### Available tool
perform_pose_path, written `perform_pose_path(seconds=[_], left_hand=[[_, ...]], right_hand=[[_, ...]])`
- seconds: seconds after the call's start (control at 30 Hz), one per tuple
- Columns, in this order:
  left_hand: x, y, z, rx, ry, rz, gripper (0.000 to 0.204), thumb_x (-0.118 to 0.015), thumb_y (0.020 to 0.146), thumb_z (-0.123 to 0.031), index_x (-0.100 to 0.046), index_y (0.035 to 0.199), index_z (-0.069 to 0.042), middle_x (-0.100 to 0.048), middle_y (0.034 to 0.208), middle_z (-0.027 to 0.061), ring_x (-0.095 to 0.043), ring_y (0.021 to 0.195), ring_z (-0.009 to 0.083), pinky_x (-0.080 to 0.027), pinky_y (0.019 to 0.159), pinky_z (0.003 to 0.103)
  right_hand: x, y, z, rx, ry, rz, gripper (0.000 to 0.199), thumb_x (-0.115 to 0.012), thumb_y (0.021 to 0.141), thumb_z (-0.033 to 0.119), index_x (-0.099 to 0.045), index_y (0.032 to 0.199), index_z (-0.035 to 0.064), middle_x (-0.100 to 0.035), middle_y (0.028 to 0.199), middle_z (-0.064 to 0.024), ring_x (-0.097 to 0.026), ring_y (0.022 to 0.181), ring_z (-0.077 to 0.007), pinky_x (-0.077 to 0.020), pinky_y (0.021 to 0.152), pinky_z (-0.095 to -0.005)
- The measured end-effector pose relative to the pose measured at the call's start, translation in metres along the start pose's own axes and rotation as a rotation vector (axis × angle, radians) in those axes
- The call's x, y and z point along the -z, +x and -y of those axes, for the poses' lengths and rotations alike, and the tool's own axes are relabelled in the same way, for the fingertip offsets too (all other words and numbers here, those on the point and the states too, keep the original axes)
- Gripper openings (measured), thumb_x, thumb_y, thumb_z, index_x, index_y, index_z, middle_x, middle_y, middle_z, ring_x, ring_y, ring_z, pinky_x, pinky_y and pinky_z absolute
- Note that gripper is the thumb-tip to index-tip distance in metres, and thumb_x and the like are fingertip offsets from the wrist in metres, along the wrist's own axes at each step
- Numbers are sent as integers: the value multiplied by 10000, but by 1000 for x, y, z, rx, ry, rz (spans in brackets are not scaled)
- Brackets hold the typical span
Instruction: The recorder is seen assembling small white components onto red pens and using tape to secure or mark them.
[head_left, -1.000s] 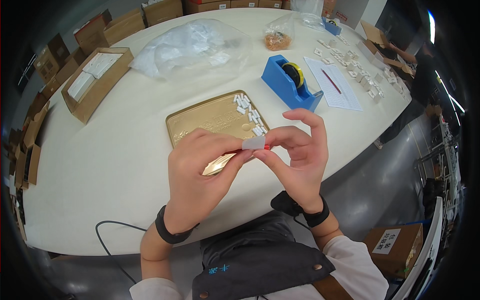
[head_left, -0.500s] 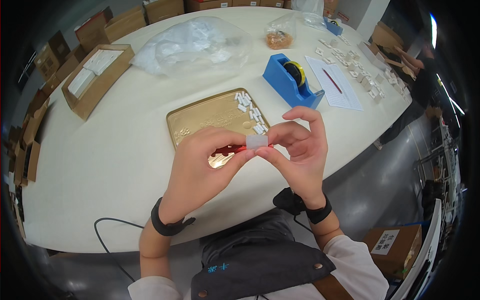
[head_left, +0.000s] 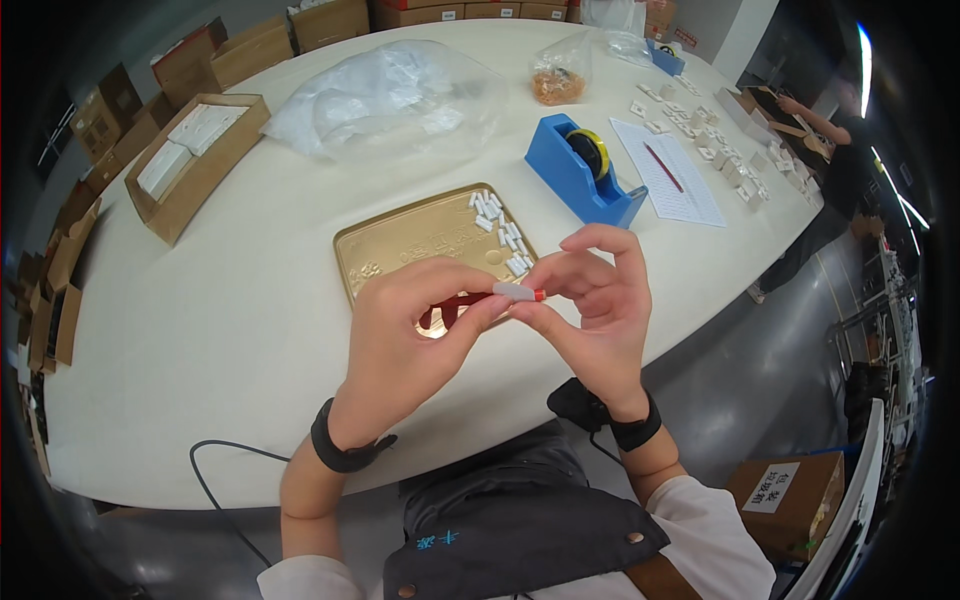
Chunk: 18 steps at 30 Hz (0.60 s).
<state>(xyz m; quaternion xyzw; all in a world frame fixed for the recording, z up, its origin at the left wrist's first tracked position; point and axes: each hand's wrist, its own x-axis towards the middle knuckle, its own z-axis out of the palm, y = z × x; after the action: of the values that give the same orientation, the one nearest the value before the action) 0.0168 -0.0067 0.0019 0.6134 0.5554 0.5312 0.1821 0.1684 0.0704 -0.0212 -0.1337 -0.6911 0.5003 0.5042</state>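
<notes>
Above the near edge of a gold metal tray (head_left: 385, 245), my two hands meet at a slim red piece (head_left: 462, 300). My left hand (head_left: 400, 330) is closed on it, with dark red looped parts showing inside the curl of the fingers. A whitish wrap (head_left: 514, 291) lies around the piece, and a short bright red tip sticks out at its right end. Thumb and index finger of my right hand (head_left: 602, 310) pinch the wrap at that end; its other fingers are raised. Several small white rolls (head_left: 485, 222) lie on the tray's right side.
Beyond the tray stands a blue tape dispenser (head_left: 567, 165) beside a paper sheet with a dark red pencil (head_left: 664, 167). Clear plastic bags (head_left: 395, 95) and an open carton (head_left: 165, 200) sit farther back. Many small white pieces cover the right side; another person stands there.
The whitish piece stood as a flat square; now it is narrow and folded round the red piece. A red tip shows clearly at its right end. Both hands stay close together.
</notes>
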Motion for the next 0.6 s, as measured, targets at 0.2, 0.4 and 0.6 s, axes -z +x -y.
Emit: perform_pose_path(seconds=[0.2,0.4,0.6], left_hand=[[-4,1,6,-123,27,-39,109,-697,734,-36,-668,839,-28,-625,739,69,-558,606,164,-435,549,248],[-10,3,11,-223,19,-105,117,-699,716,-12,-668,827,-32,-629,767,76,-598,664,208,-454,580,282],[-11,0,16,-259,121,-183,140,-713,686,-1,-661,810,-37,-627,782,75,-595,695,232,-455,600,307]], right_hand=[[3,0,-2,3,-37,-11,513,-708,707,-90,-381,1078,46,-634,836,-119,-625,803,-152,-514,749,-277],[2,1,-5,39,36,-32,474,-707,719,-80,-398,1058,38,-636,829,-107,-625,794,-143,-499,736,-258],[-2,1,1,-68,51,-69,455,-696,736,-75,-388,1051,37,-640,842,-111,-628,802,-136,-503,736,-246]])
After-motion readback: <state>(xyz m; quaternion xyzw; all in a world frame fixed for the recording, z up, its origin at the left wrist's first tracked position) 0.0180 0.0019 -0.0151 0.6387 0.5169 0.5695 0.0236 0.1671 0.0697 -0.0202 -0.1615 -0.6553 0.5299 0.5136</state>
